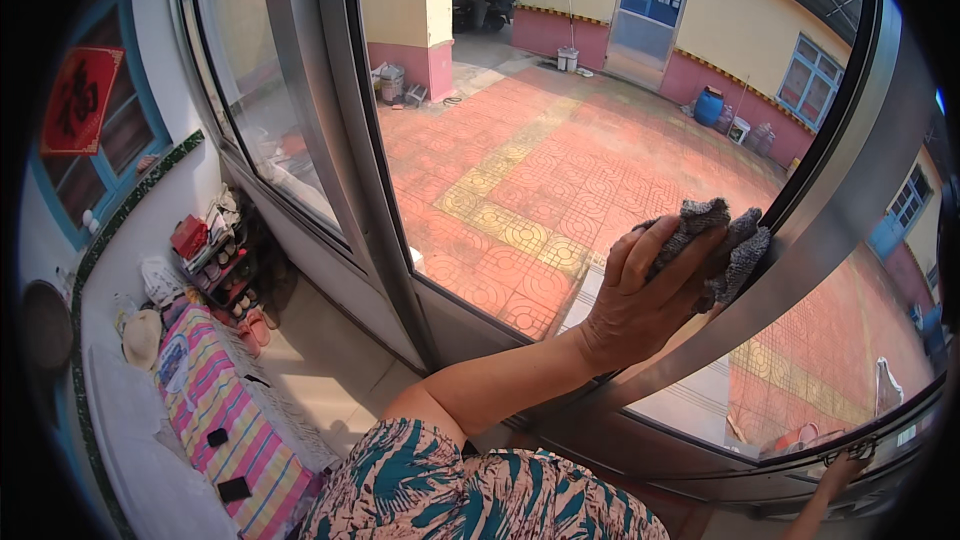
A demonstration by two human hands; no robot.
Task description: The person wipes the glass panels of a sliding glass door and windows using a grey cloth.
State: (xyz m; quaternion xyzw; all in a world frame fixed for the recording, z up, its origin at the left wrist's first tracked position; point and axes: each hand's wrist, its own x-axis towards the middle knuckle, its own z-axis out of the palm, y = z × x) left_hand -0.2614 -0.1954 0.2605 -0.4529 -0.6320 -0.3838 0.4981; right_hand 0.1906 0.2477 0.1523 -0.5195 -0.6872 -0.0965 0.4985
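Note:
My left hand (645,295) presses a bunched grey cloth (735,250) against the glass near the metal upright of the door frame (815,210). The fingers are bent over the cloth, and the bare forearm reaches across from a patterned sleeve. Far over at the lower right, my right hand (845,467) is at the door's metal cross rail (690,450). Its fingers seem curled round a dark handle (858,452); they look small there and are partly hidden. Through the glass pane (560,200) the paved yard shows.
To the left, a striped cloth (235,410) covers a bench carrying two dark phones (234,489). A straw hat (142,338) and a shoe rack (222,265) stand beyond. Pink slippers (256,328) lie on the floor. Outside are a blue barrel (708,106) and buckets (567,59).

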